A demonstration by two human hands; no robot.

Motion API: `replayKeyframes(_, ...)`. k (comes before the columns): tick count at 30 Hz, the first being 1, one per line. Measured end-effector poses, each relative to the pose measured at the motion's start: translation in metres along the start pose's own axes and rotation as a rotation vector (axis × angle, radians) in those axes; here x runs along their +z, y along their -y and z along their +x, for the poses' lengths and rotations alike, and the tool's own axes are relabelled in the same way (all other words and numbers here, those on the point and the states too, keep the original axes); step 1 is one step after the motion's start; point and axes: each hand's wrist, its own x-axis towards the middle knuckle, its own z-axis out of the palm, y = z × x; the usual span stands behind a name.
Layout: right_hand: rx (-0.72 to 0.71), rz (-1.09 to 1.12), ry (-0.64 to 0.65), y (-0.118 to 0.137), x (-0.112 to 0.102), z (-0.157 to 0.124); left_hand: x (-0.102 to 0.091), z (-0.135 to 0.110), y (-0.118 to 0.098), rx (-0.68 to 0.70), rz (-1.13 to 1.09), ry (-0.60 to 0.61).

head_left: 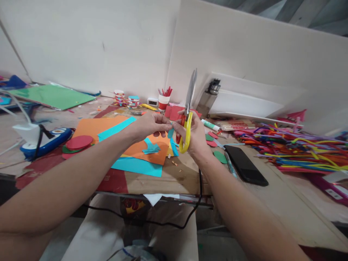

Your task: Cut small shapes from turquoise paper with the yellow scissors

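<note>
Small blue strip [170, 133] is up over R side of the orange sheet [133, 149], pinched btwn fingertips of my left hand [150, 127] & right hand [196, 134]; my R also grips scissors [190, 92], blades up. Cut blue pcs [151, 149] lie on sheet, phone [246, 165] well to its R.
</note>
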Motion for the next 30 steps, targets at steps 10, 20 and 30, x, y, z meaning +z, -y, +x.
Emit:
replayKeyframes(10, -0.015, -0.039, 0.012, 0.008, 0.01, -0.006, -0.009, 0.005, 0.001, 0.021, -0.286, -0.111)
replayKeyframes(20, -0.078, -0.279, 0.185, 0.005, 0.009, -0.012, -0.016, 0.009, -0.007, 0.02, -0.565, -0.346)
replayKeyframes(30, -0.033, 0.01, -0.005, 0.007, 0.012, -0.01, -0.021, 0.006, -0.003, 0.083, -0.126, -0.122)
